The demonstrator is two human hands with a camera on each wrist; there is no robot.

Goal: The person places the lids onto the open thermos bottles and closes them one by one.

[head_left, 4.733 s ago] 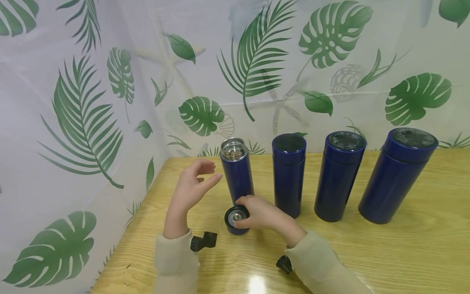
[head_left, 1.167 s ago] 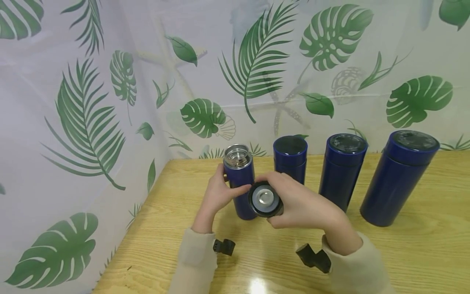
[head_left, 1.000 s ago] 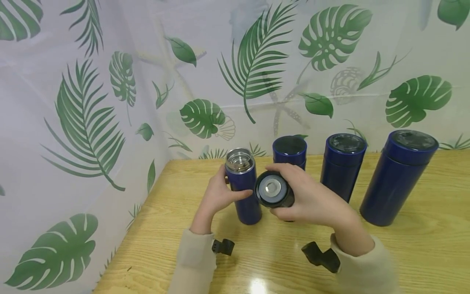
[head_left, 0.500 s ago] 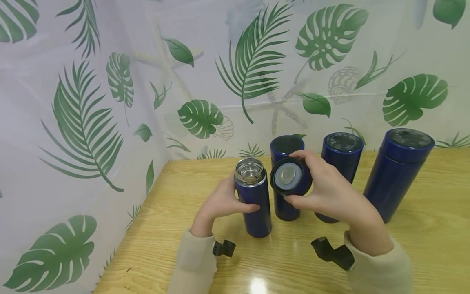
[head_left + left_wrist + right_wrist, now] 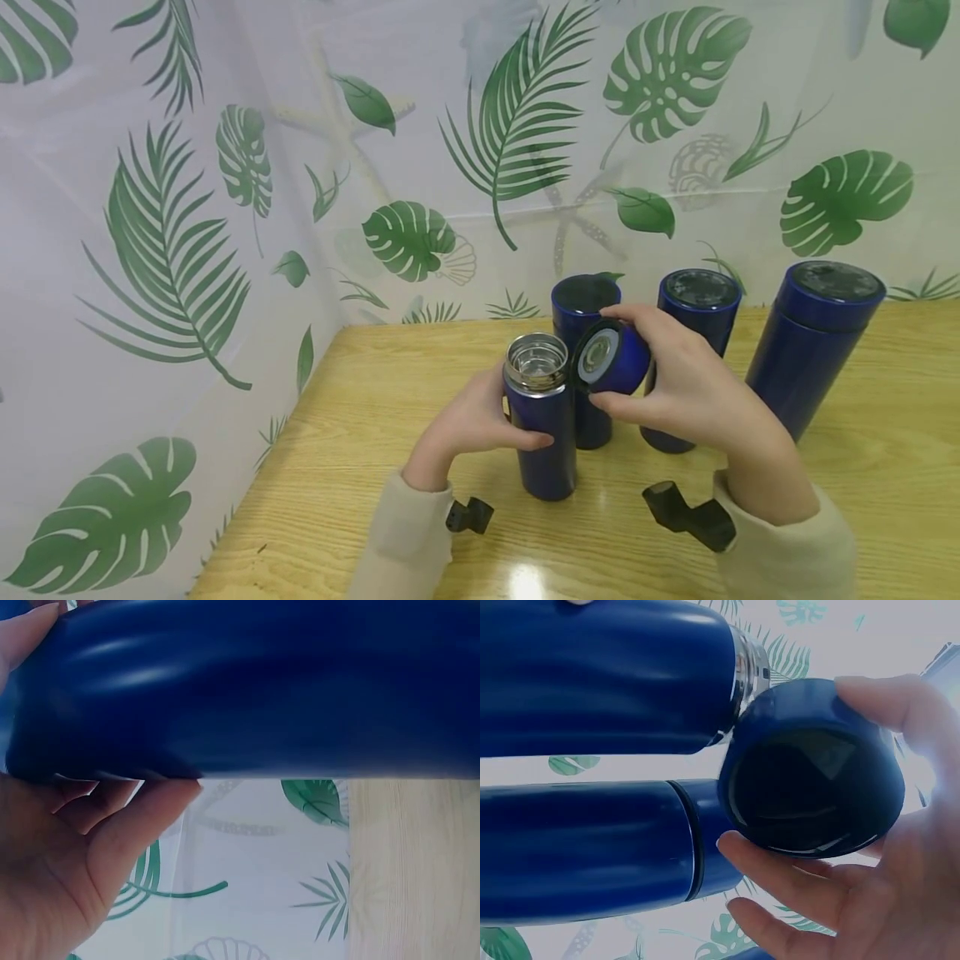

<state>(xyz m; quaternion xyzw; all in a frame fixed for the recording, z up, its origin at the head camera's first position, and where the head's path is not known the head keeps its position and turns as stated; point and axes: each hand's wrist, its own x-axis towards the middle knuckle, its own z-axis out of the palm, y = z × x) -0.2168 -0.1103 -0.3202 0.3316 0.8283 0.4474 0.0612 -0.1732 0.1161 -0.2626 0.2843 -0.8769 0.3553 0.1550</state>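
Observation:
An uncapped blue thermos stands nearly upright, its bare steel mouth facing up. My left hand grips its side, with the thumb across the front. Whether its base touches the table I cannot tell. In the left wrist view the thermos body fills the upper part. Beside the mouth, my right hand holds the blue lid between thumb and fingers. The lid is tilted on its side, its pale inner seal turned towards the thermos. The right wrist view shows the lid's glossy black top.
Close behind the lid stands a capped blue thermos. Another capped thermos is partly covered by my right hand. A larger-looking capped thermos stands farther right. The wooden table meets a leaf-patterned cloth behind.
The lid has been lifted from the table, then carried right and turned towards the thermos mouth. My left hand has taken hold of the thermos and moved it right and nearer to me.

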